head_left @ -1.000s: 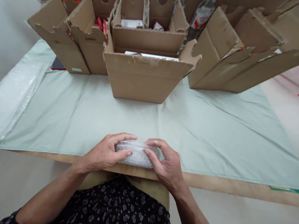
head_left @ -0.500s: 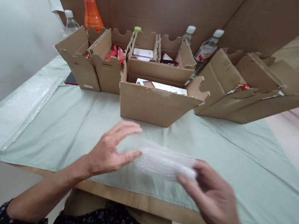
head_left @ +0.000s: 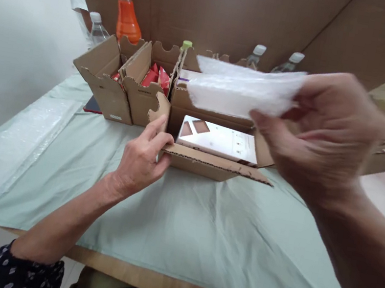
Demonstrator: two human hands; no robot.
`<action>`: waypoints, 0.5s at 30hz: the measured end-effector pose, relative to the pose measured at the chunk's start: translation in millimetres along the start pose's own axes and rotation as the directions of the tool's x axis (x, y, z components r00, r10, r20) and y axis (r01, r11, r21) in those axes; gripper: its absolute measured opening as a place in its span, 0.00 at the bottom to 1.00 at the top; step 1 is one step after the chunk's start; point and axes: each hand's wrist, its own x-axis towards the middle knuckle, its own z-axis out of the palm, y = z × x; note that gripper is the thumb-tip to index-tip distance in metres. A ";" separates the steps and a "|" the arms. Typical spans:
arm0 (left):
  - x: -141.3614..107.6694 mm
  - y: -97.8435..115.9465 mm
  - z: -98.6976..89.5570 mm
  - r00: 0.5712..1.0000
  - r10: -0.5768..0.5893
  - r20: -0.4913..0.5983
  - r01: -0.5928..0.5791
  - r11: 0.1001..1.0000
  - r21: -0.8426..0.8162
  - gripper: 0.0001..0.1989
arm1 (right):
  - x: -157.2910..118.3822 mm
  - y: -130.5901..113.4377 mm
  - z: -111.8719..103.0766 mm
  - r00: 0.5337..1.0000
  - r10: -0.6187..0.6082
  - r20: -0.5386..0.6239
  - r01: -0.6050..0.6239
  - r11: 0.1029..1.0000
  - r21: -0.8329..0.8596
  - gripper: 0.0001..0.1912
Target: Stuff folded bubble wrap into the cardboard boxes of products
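Note:
My right hand [head_left: 323, 132] holds a bubble-wrapped packet [head_left: 241, 90] up in the air, over the nearest cardboard box [head_left: 207, 164]. My left hand [head_left: 143, 157] grips the left end of that box's front flap, which is pushed down and forward. Inside the box lies a flat white carton [head_left: 219, 140] with brown shapes printed on it.
More open cardboard boxes [head_left: 128, 85] stand behind, one with red packets [head_left: 155, 78]. An orange bottle [head_left: 126, 16] and clear bottles [head_left: 97, 30] line the cardboard back wall. A roll of bubble wrap [head_left: 8, 151] lies at the left on the pale green table cover [head_left: 200, 225].
My right hand lifted the wrapped packet from the table's front edge up over the box. My left hand let go of the packet and pushed down the box's front flap.

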 end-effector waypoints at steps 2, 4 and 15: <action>-5.2 -2.3 4.0 1.000 0.009 0.004 -0.009 1.000 -0.001 0.11 | 11.3 5.3 24.2 0.994 -0.101 0.032 0.101 0.995 0.018 0.10; -7.8 -4.8 8.0 0.999 0.035 -0.027 -0.035 0.999 -0.003 0.13 | 15.5 14.0 41.6 0.986 -0.139 0.094 0.137 0.990 0.024 0.10; -13.3 -8.9 20.5 0.987 0.081 -0.137 -0.085 0.996 -0.020 0.14 | 62.4 18.3 70.6 0.773 -0.339 0.536 0.404 0.915 -0.004 0.11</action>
